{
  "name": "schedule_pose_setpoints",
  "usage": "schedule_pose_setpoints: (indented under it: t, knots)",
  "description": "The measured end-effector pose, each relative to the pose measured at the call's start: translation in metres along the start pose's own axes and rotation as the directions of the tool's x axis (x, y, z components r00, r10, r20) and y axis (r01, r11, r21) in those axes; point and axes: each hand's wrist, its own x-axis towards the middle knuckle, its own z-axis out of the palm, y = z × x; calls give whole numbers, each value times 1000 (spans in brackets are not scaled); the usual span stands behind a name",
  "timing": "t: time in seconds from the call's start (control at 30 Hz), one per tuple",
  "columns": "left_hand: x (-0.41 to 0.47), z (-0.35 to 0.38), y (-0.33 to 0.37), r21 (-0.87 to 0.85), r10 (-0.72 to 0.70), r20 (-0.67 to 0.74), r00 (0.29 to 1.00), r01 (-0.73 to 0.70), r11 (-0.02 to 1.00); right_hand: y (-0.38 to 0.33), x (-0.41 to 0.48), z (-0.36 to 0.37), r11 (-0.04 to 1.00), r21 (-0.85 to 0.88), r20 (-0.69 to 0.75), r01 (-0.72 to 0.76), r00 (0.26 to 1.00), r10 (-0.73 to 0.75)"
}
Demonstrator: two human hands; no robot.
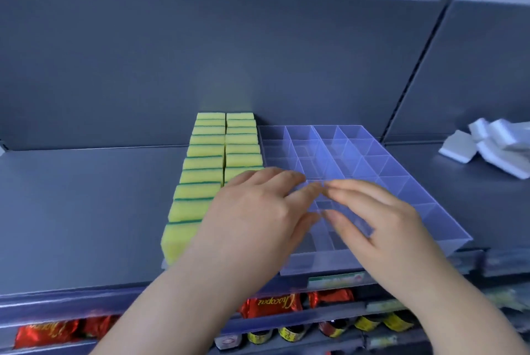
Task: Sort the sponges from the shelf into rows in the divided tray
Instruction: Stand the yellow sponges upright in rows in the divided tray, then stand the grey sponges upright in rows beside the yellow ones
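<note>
A clear divided tray [436, 222] lies on the grey shelf. Its two left rows are filled with several yellow sponges [205, 165] with green edges, standing on edge. The compartments to the right hold nothing. My left hand [252, 217] hovers flat over the near end of the second sponge row, fingers straight and reaching right. My right hand [384, 222] is spread over the middle compartments, fingers straight and pointing left. The fingertips of both hands nearly meet above a divider. Neither hand holds anything.
A pile of white and grey sponges [487, 148] lies on the shelf at the far right, past an upright post [413, 67]. The grey shelf surface [86, 211] stretches left of the tray. Red packets [272, 303] and small bottles sit on lower shelves.
</note>
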Motion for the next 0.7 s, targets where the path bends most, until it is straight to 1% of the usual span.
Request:
schedule_pose_setpoints:
  t: [0.17, 0.3, 0.37, 0.47, 0.57, 0.63, 0.7]
  knots:
    - [41, 21, 41, -55, 89, -1, 996, -89, 995, 33, -30, -43, 983, -103, -106, -152, 984, 141]
    - [77, 52, 91, -77, 155, -8, 988, -155, 985, 73, -59, -88, 931, -176, -155, -321, 943, 296]
    - [94, 72, 122, -94, 188, -16, 982, -188, 978, 98, -75, -112, 907, -191, -165, -376, 923, 348]
    - [122, 108, 176, -140, 228, -16, 974, -228, 964, 145, -104, -147, 877, -190, -161, -442, 895, 416]
    - [150, 146, 243, -248, 261, 29, 965, -246, 937, 196, -140, -181, 871, -127, -227, -475, 869, 440]
    - [167, 172, 291, -272, 261, 59, 964, -236, 933, 228, -166, -205, 853, -107, -208, -512, 850, 484]
    - [184, 191, 342, -277, 259, 87, 962, -227, 934, 260, -195, -227, 825, -125, -172, -551, 831, 529]
